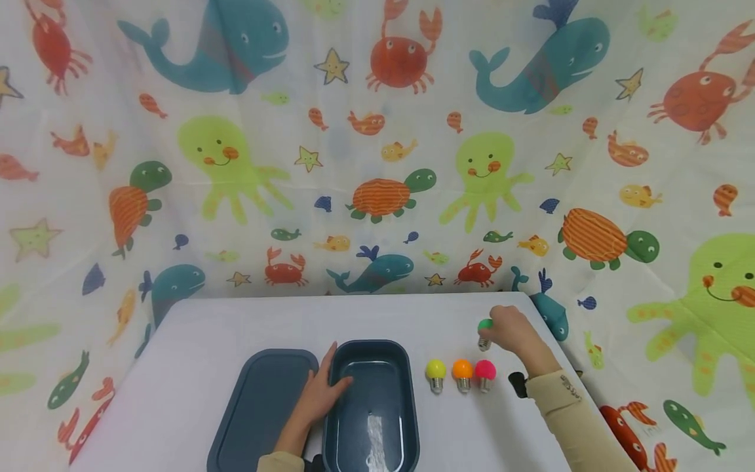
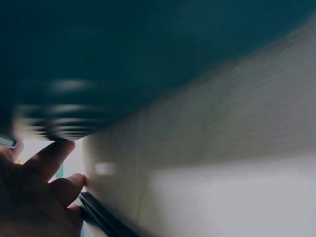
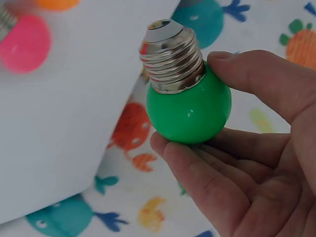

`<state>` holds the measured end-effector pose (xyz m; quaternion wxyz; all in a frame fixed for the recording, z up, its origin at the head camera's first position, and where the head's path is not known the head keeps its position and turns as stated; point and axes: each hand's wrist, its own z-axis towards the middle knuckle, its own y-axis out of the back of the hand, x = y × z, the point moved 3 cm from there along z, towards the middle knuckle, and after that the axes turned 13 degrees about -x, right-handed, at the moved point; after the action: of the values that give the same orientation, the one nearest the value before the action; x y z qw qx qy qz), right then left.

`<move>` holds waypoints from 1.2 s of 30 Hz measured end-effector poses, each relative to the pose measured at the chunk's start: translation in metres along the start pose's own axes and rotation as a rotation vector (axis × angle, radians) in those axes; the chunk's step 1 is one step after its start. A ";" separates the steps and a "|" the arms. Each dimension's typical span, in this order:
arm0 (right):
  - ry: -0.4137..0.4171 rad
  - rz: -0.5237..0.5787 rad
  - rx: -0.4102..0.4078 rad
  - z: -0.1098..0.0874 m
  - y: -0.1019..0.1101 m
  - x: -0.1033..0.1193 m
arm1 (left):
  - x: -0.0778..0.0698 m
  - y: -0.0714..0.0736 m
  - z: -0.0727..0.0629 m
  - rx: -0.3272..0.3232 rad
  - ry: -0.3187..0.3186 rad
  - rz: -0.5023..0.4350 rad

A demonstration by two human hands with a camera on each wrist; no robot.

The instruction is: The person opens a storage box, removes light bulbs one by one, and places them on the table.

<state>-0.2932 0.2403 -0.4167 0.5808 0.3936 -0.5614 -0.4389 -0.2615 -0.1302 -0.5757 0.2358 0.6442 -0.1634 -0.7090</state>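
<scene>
My right hand (image 1: 514,330) pinches a green light bulb (image 3: 189,109) above the far right part of the table. In the right wrist view the thumb presses the bulb near its silver screw base, and the fingertips support its round end. My left hand (image 1: 321,392) grips the left rim of a dark blue rectangular box (image 1: 413,406), thumb over the edge and fingers along the outside wall. In the left wrist view, fingers (image 2: 52,158) lie against the box's side (image 2: 148,44). Yellow (image 1: 436,369), orange (image 1: 463,369) and pink (image 1: 485,370) bulbs lie in a row right of the box.
A flat dark blue lid (image 1: 259,393) lies left of the box, partly behind my left forearm. The white table (image 1: 177,367) ends at the back against a curtain (image 1: 354,157) printed with sea animals.
</scene>
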 end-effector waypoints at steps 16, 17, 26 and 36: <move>-0.075 -0.095 0.174 -0.012 -0.033 -0.068 | 0.002 0.000 -0.001 -0.004 0.018 0.020; -0.077 -0.091 0.178 -0.014 -0.036 -0.070 | 0.002 0.000 -0.001 -0.003 0.019 0.021; -0.084 -0.050 0.182 -0.019 -0.057 -0.076 | 0.002 0.001 -0.002 0.003 0.019 0.011; -0.133 -0.039 0.194 -0.021 -0.068 -0.074 | 0.000 0.001 -0.003 0.003 0.009 0.003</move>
<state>-0.2758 0.2898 -0.5050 0.4927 0.4289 -0.6307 -0.4189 -0.2585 -0.1310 -0.5756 0.2367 0.6475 -0.1646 -0.7054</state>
